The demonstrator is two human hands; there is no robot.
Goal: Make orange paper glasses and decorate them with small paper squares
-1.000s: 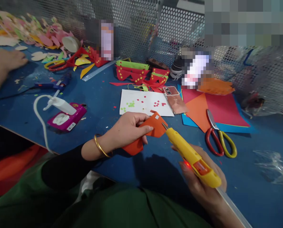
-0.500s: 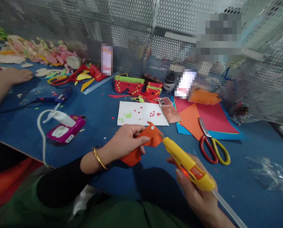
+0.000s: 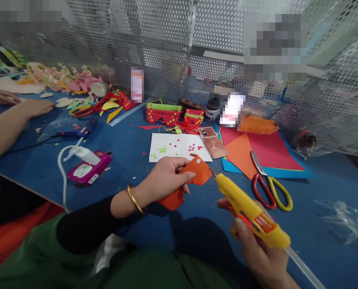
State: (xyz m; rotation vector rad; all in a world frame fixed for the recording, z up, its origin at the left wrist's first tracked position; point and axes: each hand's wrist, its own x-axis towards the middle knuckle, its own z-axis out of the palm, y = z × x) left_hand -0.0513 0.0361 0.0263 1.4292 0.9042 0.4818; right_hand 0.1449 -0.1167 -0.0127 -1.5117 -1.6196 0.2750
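Between the thumb and fingers of my left hand (image 3: 169,178) is a folded orange paper piece (image 3: 201,172), with a small white square near its upper corner. My right hand (image 3: 257,245) grips a yellow hot glue gun (image 3: 241,202), a clear glue stick (image 3: 305,267) coming out of its back end. The gun's metal nozzle points up and left, close to the paper's right edge; whether it touches I cannot tell. Beyond my left hand lies a white sheet (image 3: 179,146) scattered with small green and red paper squares.
Scissors (image 3: 261,180) rest on coloured paper (image 3: 284,150) at right, beside crumpled clear plastic (image 3: 344,220). A brown phone (image 3: 213,142) and red paper masks (image 3: 163,114) are at the back. A purple power strip (image 3: 90,168) sits left, near a co-worker's hands (image 3: 34,107).
My right hand and the glue gun have shifted right and slightly down, the nozzle now a little farther from the paper. The whole view has moved slightly.
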